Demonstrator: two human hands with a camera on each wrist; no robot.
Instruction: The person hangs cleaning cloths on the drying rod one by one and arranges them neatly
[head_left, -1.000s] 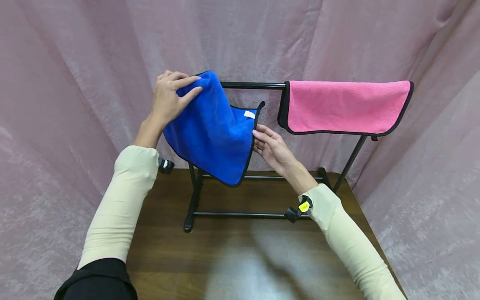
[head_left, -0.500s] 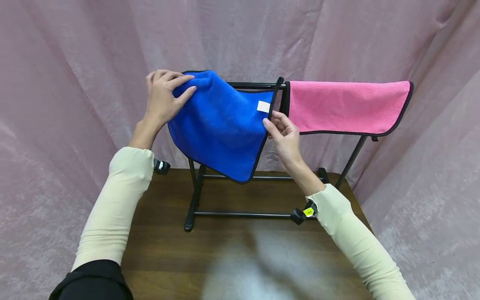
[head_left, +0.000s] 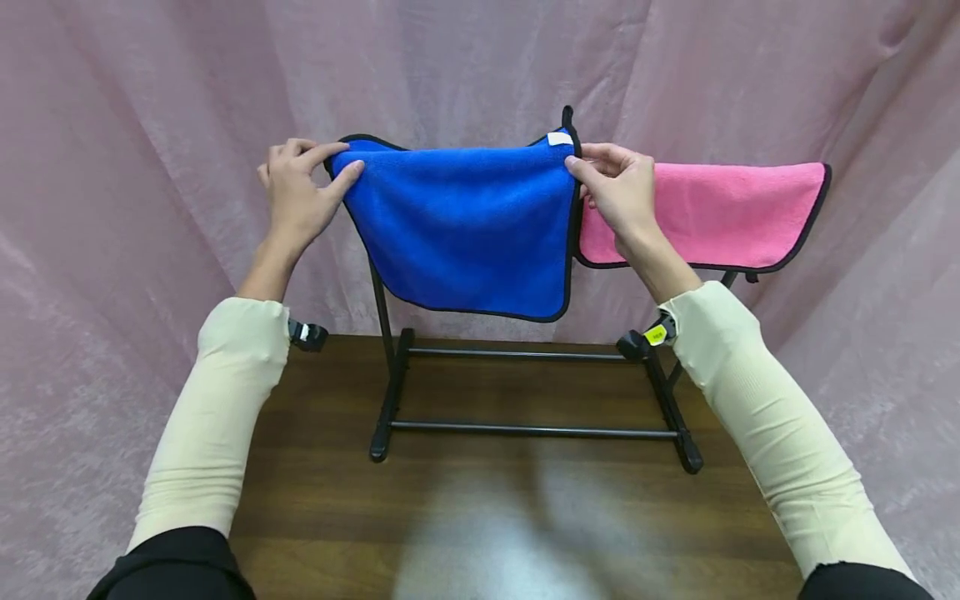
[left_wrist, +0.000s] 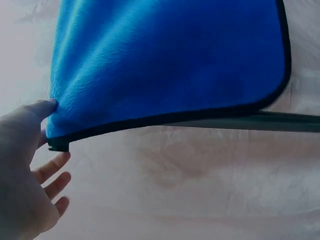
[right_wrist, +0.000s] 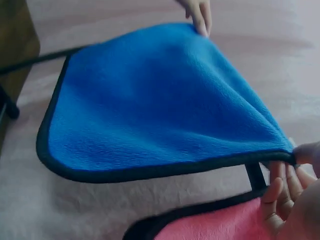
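The blue towel (head_left: 465, 225) has risen and spread flat; left hand (head_left: 296, 196) and right hand (head_left: 618, 192) each pinch one top corner, beside one pink towel (head_left: 720, 217) on the one rack (head_left: 525, 429).

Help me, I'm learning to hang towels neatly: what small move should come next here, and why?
Probably lower both hands together so the blue towel drapes over the rack's bar. The left hand and right hand each pinch a top corner, the towel is stretched flat beside the pink towel, and its fold seems to sit slightly above the bar.
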